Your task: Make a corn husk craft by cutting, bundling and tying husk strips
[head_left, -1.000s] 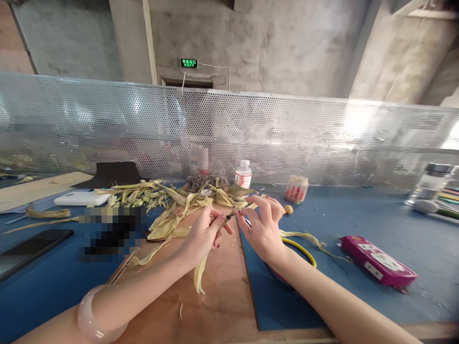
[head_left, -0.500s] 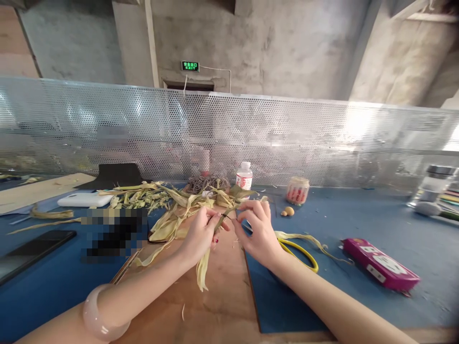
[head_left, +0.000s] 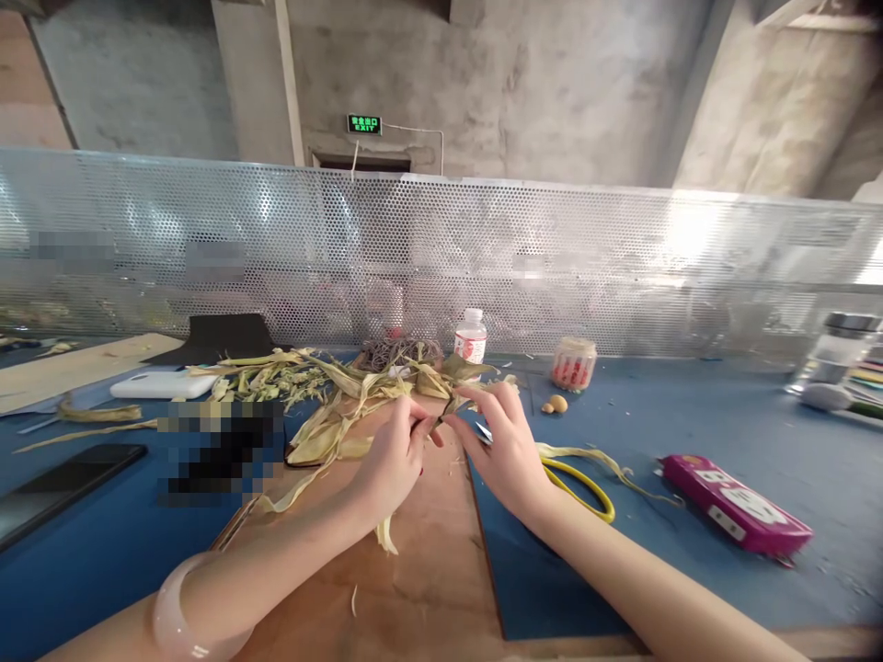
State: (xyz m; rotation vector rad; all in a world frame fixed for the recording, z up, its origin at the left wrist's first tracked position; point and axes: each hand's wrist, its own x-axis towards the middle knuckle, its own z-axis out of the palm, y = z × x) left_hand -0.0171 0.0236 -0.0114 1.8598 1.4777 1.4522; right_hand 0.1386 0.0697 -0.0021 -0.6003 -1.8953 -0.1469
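My left hand is pinched closed on a dried corn husk, whose pale end hangs below the wrist. Close against it, my right hand has thumb and forefinger pressed together at the same husk. A thin dark band at the husk was visible a moment ago; now the fingers mostly cover it. Beyond the hands lies a heap of dry corn husks. Beside and partly under my right wrist are yellow-handled scissors, with a loose husk strip along them.
A brown board lies on the blue tabletop. Behind stand a bottle and a jar, with small tan balls nearby. A magenta case lies right, a phone left. A perforated metal screen closes the back.
My hands have drawn together at the husk, and my right fingers now cover the dark band. The hanging husk end shows less below my left hand.
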